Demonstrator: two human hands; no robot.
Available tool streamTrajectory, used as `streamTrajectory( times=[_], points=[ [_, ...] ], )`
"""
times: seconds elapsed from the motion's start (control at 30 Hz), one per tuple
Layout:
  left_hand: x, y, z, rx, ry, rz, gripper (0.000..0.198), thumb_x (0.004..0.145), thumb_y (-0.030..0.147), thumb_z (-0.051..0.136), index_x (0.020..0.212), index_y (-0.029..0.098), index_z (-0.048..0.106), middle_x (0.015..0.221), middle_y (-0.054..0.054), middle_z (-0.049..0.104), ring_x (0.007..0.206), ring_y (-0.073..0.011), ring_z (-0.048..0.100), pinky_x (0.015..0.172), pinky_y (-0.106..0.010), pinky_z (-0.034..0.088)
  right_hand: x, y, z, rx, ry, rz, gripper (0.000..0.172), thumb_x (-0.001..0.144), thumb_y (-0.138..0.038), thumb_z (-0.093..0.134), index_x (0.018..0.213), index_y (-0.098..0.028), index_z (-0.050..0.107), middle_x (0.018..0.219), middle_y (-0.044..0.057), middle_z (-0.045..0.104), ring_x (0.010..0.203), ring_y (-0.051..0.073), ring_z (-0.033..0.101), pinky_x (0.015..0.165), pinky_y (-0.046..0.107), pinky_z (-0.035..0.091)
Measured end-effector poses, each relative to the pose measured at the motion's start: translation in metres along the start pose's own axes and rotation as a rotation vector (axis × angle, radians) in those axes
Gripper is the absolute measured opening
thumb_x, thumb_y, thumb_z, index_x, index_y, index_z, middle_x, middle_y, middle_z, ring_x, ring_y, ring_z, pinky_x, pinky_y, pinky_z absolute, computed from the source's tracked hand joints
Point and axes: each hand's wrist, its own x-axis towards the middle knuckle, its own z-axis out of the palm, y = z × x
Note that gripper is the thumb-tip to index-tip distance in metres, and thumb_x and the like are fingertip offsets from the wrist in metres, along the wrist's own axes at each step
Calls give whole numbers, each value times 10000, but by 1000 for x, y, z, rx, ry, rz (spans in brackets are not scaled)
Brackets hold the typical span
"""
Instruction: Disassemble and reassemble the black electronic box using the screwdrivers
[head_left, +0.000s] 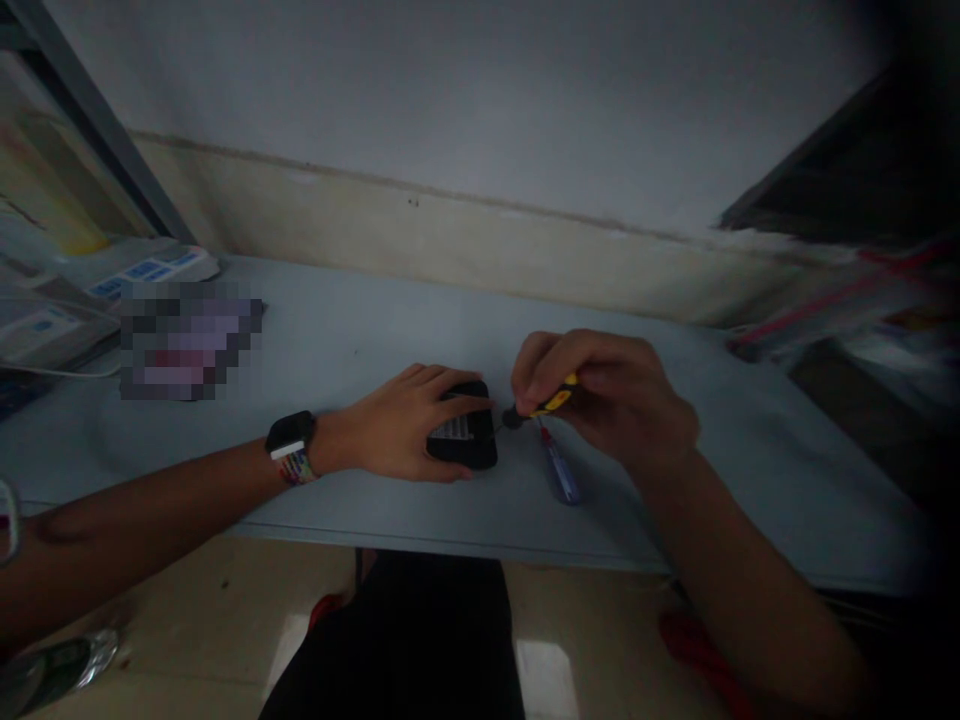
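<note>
Under my left hand [409, 422] lies a small black box-shaped device [480, 455] with a pale printed label, flat on the grey-blue table. My left fingers wrap around its sides and over its top. A yellow and black screwdriver [556, 400] is pinched in my right hand [600, 385], just right of the device. Its thin shaft points left at the device's right end; whether the tip touches is too dim to tell. A second screwdriver [561, 470], with a bluish clear handle and a red collar, rests on the table below my right hand.
On the left, a blurred-out flat item [191, 345] lies beside white packages [154, 275] and a cable. Plastic bags with a red edge [825, 300] are at the right. A wall [450, 230] borders the table's back. A bottle [60, 670] is on the floor, lower left.
</note>
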Motion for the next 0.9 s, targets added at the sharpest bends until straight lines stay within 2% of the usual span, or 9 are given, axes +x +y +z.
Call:
streamTrajectory(
  times=[0.13, 0.23, 0.33, 0.43, 0.53, 0.67, 0.73, 0.77, 0.9],
  points=[
    [0, 1, -1, -2, -6, -2, 790, 926, 655, 807, 1531, 187, 609, 1612, -246, 565, 1385, -428, 638, 1134, -631, 543, -1, 5, 6, 14, 58, 31, 282, 968, -450, 858, 1046, -188, 791, 737, 20, 725, 632, 162, 686, 557, 266, 535],
    [0, 1, -1, -7, -3, -6, 771, 922, 655, 812, 1519, 210, 615, 1618, -230, 564, 1391, -423, 636, 1150, -632, 534, -2, 5, 9, 42, 64, 60, 332, 896, -337, 946, 1061, -225, 680, 749, -13, 755, 571, 136, 688, 533, 235, 521],
    [-1, 1, -1, -22, 12, -3, 783, 920, 644, 818, 1533, 208, 601, 1606, -230, 578, 1388, -418, 640, 1155, -625, 535, -1, 2, 9, 43, 51, 47, 344, 890, -267, 942, 975, -233, 610, 834, 21, 816, 632, 143, 740, 557, 224, 539],
    [-1, 1, 0, -8, 9, -4, 799, 927, 630, 810, 1558, 196, 586, 1587, -240, 592, 1366, -429, 651, 1132, -639, 544, 2, 3, 4, 1, 69, 25, 331, 855, -305, 963, 923, -221, 650, 907, 53, 829, 715, 165, 766, 570, 237, 566],
    [-1, 0, 0, 11, 10, -2, 806, 935, 649, 793, 1573, 207, 576, 1609, -236, 579, 1350, -430, 659, 1114, -644, 551, 2, 6, -3, -56, 74, -18, 230, 851, -325, 957, 938, -217, 773, 958, 72, 823, 768, 177, 760, 584, 254, 586],
    [-1, 0, 1, 1, 22, -4, 806, 921, 659, 803, 1560, 219, 587, 1620, -234, 573, 1356, -426, 656, 1130, -649, 545, 0, 5, -8, -64, 22, 2, 168, 966, -335, 838, 1085, -220, 868, 1050, 91, 832, 585, 104, 623, 458, 221, 471],
    [-1, 0, 1, -17, 18, -11, 804, 918, 653, 807, 1561, 224, 587, 1609, -232, 581, 1373, -427, 645, 1140, -653, 540, 0, 1, -7, -39, 8, 39, 188, 1012, -344, 777, 1109, -212, 869, 1028, 86, 830, 533, 84, 559, 408, 203, 393],
    [-1, 0, 1, -26, 12, -15, 805, 920, 648, 808, 1567, 225, 582, 1609, -231, 581, 1385, -425, 639, 1145, -650, 536, 0, -1, -6, -30, 8, 51, 191, 1023, -349, 757, 1083, -206, 868, 989, 82, 823, 552, 96, 576, 410, 202, 389],
    [-1, 2, -1, -33, -2, -27, 796, 920, 621, 821, 1573, 236, 575, 1636, -220, 566, 1411, -415, 632, 1172, -641, 518, 0, -2, 2, -21, 19, -7, 222, 1022, -378, 746, 944, -194, 843, 806, 74, 767, 720, 183, 704, 538, 255, 524]
  ],
)
